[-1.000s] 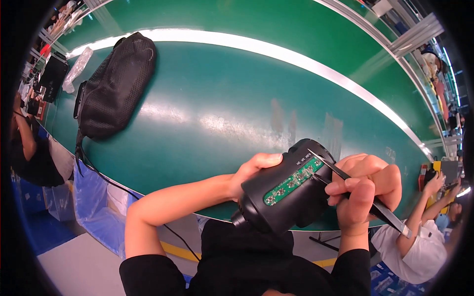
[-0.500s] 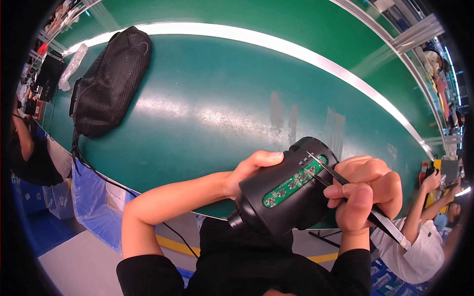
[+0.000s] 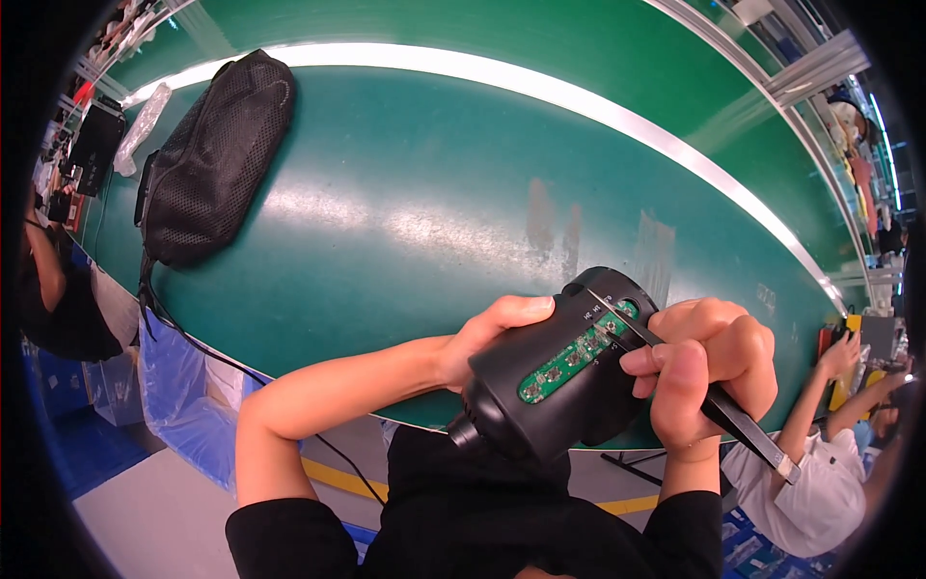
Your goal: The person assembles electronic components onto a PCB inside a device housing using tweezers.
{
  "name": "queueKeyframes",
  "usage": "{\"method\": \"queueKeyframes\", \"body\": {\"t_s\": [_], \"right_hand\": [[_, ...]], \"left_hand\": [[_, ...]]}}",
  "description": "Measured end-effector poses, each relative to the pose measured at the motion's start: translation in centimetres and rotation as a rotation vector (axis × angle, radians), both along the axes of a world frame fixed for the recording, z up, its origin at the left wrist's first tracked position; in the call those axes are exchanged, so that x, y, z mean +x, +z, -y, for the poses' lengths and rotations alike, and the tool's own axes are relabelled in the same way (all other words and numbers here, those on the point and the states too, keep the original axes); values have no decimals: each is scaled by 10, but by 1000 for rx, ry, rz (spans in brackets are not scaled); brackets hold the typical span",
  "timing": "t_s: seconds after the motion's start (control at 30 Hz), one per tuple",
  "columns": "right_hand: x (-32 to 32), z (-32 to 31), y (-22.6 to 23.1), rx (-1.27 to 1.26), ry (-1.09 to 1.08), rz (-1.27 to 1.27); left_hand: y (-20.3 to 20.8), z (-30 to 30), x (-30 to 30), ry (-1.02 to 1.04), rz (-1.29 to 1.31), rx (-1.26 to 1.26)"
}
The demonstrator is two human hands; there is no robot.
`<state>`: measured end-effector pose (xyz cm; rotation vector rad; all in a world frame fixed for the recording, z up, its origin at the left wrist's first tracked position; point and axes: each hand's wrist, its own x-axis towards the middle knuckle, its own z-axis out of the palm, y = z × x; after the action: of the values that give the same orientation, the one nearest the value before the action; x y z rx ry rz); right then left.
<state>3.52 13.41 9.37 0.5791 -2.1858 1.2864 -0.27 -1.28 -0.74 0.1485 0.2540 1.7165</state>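
Observation:
My left hand point(image 3: 497, 333) is wrapped round a black cylindrical housing point(image 3: 502, 357), held tilted over the table's near edge. A narrow end of the housing points down toward my lap. Through a long slot in its side shows a green circuit board point(image 3: 575, 359) with several small components. Between thumb and fingers my right hand point(image 3: 709, 367) grips black tweezers point(image 3: 641, 331). One tip lies over the housing's surface near the upper end of the slot; the other is near the board, and whether it touches cannot be made out. The left fingers under the housing are hidden.
A black mesh bag point(image 3: 222, 159) lies at the far left of the green table point(image 3: 415, 164), its cord hanging over the edge. Beside it is a clear plastic wrapper point(image 3: 143, 130). Another person in a white shirt point(image 3: 820, 487) works at the right; someone in dark clothing sits at the left.
The tweezers have shifted slightly left and up along the slot, with my right hand moving along. The housing has turned or shifted very slightly; my left hand keeps its hold.

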Motion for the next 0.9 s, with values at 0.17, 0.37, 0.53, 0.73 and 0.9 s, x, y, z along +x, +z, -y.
{"method": "queueKeyframes", "body": {"t_s": [0.17,0.37,0.53,0.73,0.9], "right_hand": [[1,2,-6,-78,36,-121],[5,5,-6,-226,-2,-44],[5,5,-6,-194,-3,-40],[4,5,-4,-131,8,-31],[4,1,-2,-61,23,-20]], "left_hand": [[4,3,0,-1,0,3],[6,0,0,15,-9,-25],[6,1,0,5,-8,42],[7,3,0,9,-51,11],[5,2,0,7,-81,-18]]}}
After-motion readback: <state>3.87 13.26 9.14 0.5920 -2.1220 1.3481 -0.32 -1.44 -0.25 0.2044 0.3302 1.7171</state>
